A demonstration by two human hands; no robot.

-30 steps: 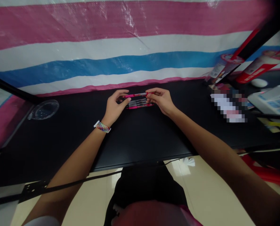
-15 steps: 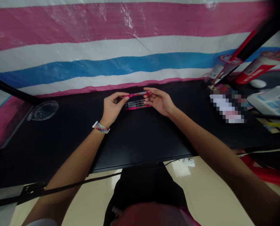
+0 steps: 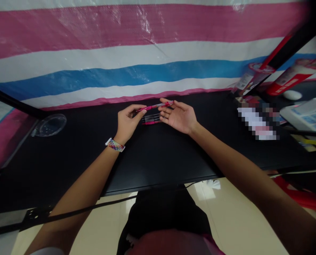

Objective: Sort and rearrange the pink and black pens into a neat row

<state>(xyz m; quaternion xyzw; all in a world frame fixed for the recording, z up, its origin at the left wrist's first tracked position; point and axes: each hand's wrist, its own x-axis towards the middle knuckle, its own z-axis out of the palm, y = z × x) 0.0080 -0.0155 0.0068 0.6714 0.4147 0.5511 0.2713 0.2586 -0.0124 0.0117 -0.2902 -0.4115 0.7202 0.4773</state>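
Observation:
My left hand [image 3: 129, 120], with a patterned band on its wrist, pinches a pink pen [image 3: 158, 105] near one end between thumb and fingers. The pen lies nearly level above the table, its other end reaching my right hand [image 3: 180, 117]. That hand is turned palm up with fingers spread; its thumb and forefinger are by the pen's far end, and I cannot tell if they touch it. Beneath, several dark pens [image 3: 151, 117] lie side by side on the black table [image 3: 158, 156], with a pink pen [image 3: 151, 123] nearest me. My right fingers partly hide the row.
At the left stands a clear plastic lid or dish [image 3: 51, 124]. On the right are a clear cup [image 3: 249, 79], a red and white cup [image 3: 293, 78], a white mouse-like object [image 3: 292, 95] and blurred-out papers [image 3: 259, 124]. A striped sheet [image 3: 147, 53] hangs behind the table.
My right hand has opened out more, its palm turning up and shifting slightly right. The pink pen stays in my left hand, its far end now showing more.

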